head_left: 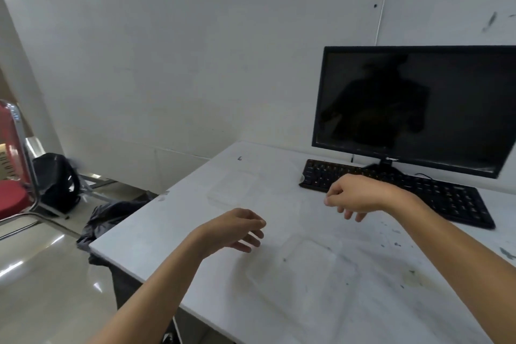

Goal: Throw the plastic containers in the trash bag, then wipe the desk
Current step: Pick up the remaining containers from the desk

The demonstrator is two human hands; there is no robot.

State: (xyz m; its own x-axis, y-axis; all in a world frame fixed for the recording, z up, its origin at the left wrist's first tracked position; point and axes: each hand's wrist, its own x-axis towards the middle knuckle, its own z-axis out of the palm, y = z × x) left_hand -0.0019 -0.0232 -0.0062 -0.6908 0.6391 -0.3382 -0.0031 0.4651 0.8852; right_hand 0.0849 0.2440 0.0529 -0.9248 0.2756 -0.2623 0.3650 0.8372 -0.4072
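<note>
Two clear plastic containers lie on the white desk (195, 260). One container (237, 190) rests toward the far left part, faint against the surface. The other container (304, 268) lies nearer, in front of me. My left hand (237, 227) hovers above the desk between them, fingers loosely apart and empty. My right hand (354, 195) hangs in front of the keyboard, fingers curled downward, holding nothing. A dark trash bag (111, 218) slumps on the floor against the desk's left edge.
A black monitor (413, 109) and a black keyboard (405, 193) stand at the desk's back right. Dark stains (405, 276) mark the right side of the desk. A red chair (14, 176) and a black backpack (58, 181) sit on the floor at left.
</note>
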